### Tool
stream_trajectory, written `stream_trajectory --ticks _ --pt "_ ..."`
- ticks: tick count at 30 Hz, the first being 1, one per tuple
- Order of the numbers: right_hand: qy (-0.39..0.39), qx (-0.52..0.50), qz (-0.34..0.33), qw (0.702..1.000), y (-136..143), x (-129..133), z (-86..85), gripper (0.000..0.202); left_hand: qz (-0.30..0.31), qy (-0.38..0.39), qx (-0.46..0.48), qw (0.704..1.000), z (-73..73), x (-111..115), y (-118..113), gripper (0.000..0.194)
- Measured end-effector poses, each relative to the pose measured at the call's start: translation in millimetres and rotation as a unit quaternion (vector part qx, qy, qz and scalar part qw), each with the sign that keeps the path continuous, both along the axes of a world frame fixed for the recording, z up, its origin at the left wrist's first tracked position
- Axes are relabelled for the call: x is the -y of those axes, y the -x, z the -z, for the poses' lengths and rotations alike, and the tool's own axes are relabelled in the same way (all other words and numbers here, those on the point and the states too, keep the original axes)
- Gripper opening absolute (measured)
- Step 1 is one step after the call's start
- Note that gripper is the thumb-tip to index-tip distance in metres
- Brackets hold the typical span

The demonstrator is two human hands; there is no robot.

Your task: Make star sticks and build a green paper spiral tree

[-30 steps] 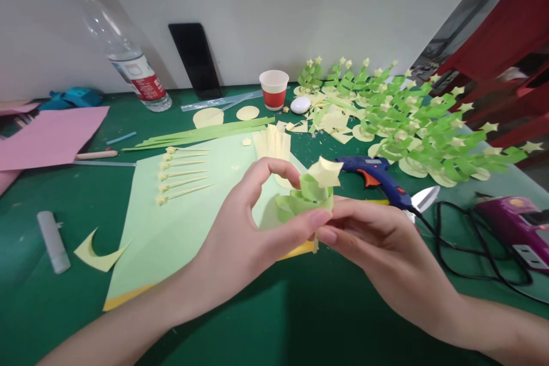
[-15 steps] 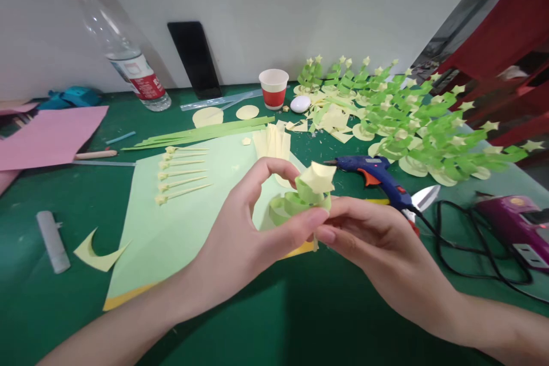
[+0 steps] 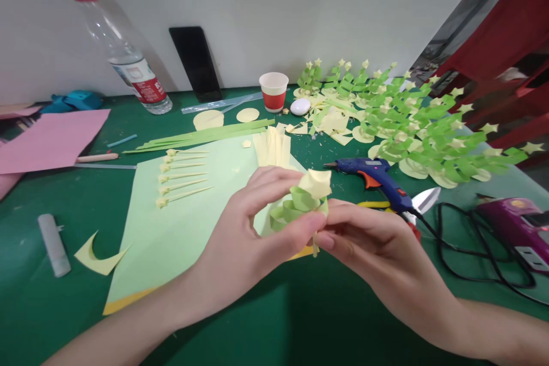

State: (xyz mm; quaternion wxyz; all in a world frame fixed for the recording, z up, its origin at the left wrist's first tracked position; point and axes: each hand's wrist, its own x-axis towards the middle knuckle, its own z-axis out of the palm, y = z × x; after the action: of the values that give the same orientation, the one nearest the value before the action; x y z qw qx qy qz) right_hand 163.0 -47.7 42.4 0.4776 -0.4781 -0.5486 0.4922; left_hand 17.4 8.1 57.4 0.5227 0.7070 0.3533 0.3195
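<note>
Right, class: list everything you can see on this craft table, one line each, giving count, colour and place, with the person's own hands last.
water bottle: one, clear with red cap, back left
phone: one, black, leaning on the wall
paper cup: one, red and white, back centre
finished paper trees: many, green with yellow stars, back right
glue gun: one, blue and orange, right of centre
star sticks: five, pale yellow, on the light green sheet
pink paper: one sheet, far left
glue stick: one, grey, front left
paper tree: one, green with yellow star, held in both hands
left hand: in a grip on the tree
right hand: pinching its stick
</note>
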Motion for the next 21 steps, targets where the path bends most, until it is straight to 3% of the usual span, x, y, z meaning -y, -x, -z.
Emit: stream_trajectory --ticks 11,21 --pt "0.030 -0.018 -0.012 0.999 1.8 -0.5 -0.1 0.012 0.054 0.000 -0.003 0.999 1.8 0.4 3.7 0.018" --pt "0.023 -0.023 -0.005 0.999 2.2 -1.3 -1.5 0.009 0.024 -0.063 -0.042 0.997 5.3 -1.4 2.2 0.018"
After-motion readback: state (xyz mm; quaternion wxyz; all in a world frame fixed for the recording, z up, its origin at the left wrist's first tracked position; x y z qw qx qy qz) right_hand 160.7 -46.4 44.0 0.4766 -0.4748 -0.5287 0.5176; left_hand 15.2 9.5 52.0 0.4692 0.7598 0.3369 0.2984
